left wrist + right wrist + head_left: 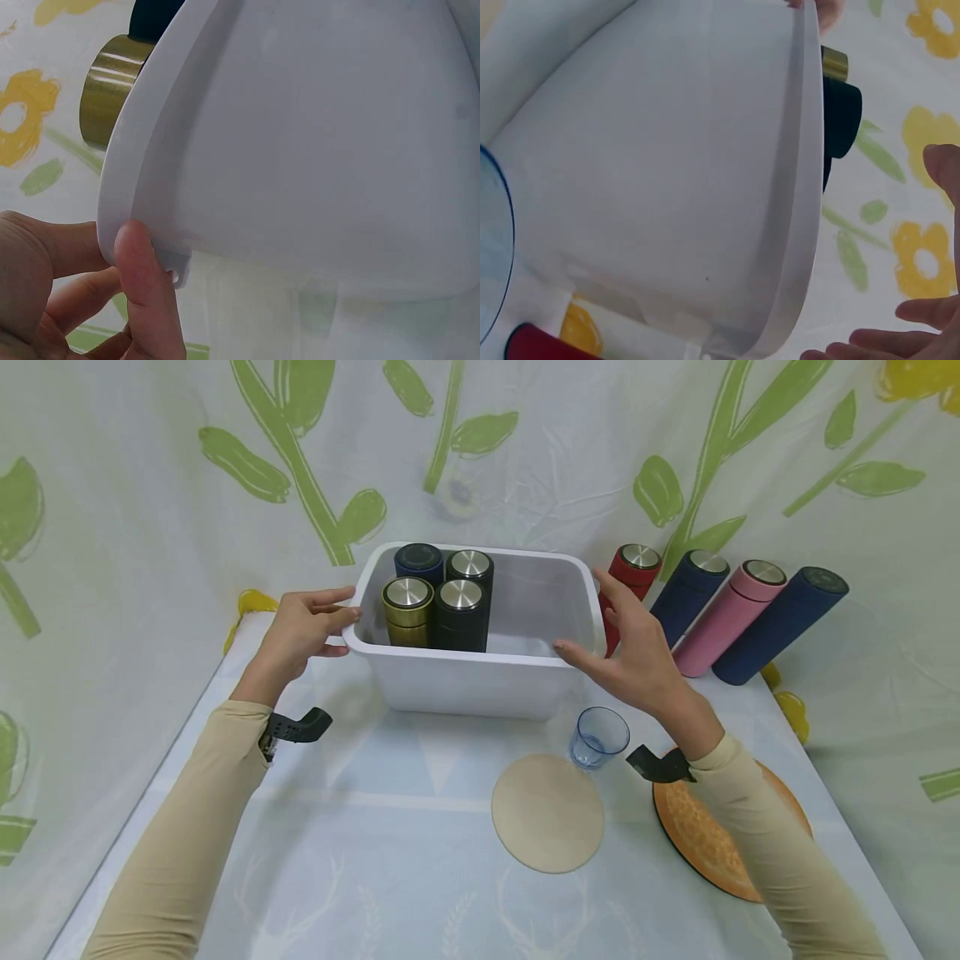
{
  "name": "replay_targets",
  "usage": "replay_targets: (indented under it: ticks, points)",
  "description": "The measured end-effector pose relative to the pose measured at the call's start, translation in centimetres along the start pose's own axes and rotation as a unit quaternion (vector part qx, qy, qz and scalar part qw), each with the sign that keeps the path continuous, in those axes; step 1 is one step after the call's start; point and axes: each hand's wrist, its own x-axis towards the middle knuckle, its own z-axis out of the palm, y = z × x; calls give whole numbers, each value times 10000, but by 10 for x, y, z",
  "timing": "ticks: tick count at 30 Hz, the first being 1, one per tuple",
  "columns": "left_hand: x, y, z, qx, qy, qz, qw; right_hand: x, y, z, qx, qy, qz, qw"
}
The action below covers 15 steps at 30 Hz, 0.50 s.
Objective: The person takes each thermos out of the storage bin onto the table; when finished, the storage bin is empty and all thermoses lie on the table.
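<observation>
A white plastic bin (465,681) stands at the back of the table with several vacuum flasks in its left half: a gold one (408,610), a dark blue one (418,560) and black ones (461,614). My left hand (300,628) pinches the bin's left rim, thumb (146,292) in front and fingers behind. At the bin's right end, my right hand (633,652) hovers with fingers and thumb spread, holding nothing. A gap shows between that hand (922,322) and the rim in the right wrist view. Right of the bin, a red flask (637,572) is partly hidden by this hand.
Beyond the red flask stand a navy flask (690,597), a pink flask (729,618) and another navy flask (780,627). A blue-tinted glass (600,739) is near the bin's front right corner. Nearer lie a round beige mat (547,814) and an orange round plate (720,852), under the right forearm.
</observation>
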Motion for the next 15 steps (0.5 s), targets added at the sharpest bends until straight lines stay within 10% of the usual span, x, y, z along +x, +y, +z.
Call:
replay_targets:
  ticks: [15]
  points:
    - [-3,2,1,-5,42,68,10000,4,-12,24,337,-142,176,9992]
